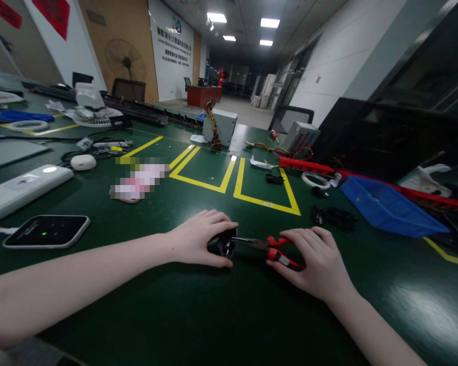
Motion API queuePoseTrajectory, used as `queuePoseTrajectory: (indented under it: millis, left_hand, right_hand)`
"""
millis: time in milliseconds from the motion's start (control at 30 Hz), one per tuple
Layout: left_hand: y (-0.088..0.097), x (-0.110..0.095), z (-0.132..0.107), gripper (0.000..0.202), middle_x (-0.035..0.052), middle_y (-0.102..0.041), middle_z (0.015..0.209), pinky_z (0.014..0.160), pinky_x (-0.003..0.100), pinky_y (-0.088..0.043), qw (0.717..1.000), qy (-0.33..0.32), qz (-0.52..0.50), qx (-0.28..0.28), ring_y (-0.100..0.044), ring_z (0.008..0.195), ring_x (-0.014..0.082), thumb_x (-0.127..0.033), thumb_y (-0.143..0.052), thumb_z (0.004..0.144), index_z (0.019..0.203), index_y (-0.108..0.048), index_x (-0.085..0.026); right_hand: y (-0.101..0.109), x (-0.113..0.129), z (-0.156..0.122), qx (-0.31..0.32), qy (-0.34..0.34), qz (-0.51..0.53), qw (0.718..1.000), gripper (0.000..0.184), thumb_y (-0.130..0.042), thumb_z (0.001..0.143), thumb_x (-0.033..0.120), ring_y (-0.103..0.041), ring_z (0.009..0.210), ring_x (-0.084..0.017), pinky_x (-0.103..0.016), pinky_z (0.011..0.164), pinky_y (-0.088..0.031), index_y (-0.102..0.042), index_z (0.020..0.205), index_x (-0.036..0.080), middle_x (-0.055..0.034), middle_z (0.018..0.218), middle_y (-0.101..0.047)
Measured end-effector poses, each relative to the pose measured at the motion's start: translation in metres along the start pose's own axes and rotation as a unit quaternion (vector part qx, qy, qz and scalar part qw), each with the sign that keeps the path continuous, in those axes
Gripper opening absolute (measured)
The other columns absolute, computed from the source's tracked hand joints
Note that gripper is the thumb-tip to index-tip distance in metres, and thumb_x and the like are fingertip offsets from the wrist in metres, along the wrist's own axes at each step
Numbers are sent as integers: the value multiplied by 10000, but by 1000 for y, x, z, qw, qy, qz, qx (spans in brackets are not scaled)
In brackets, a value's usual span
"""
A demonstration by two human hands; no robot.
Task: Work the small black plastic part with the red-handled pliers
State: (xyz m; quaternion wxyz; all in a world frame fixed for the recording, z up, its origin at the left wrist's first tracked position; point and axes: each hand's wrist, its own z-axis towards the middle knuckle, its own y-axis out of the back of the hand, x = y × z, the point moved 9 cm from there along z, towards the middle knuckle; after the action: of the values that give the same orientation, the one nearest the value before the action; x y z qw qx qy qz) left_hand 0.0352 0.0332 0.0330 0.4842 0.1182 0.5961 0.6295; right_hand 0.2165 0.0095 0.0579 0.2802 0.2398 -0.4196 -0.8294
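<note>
On the green table, my left hand (pixel 200 239) is closed around a small black plastic part (pixel 220 245), thumb below and fingers above. Some metal shows at the part's right side; its exact kind is unclear. My right hand (pixel 316 259) grips long-nose pliers (pixel 269 245) by their red and black handles. The pliers' slim jaws point left, and their tips reach the right side of the black part. Whether the jaws clamp anything there is too small to tell.
A blue tray (pixel 389 208) and several black parts (pixel 334 217) lie to the right. Beyond the yellow tape (pixel 267 204) stand two metal power supply boxes with wires, one a grey box (pixel 223 127). At left are a black charging pad (pixel 48 231), a white power strip (pixel 26 188) and a pixelated item (pixel 139 183).
</note>
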Motion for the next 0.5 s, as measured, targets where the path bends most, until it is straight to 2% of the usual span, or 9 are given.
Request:
queuePoseTrajectory:
  millis: [500]
  left_hand:
    - [0, -1, 0, 753, 121, -572, 1315, 1008, 443, -420, 1000, -5, -6, 3, -534, 1185, 294, -543, -715, 797, 1407, -462, -181]
  right_hand:
    - [-8, -2, -1, 30, 2, 7, 1000, 463, -646, 815, 530, -645, 805, -251, -414, 782, -394, -579, 1038, 131, -127, 938, -699]
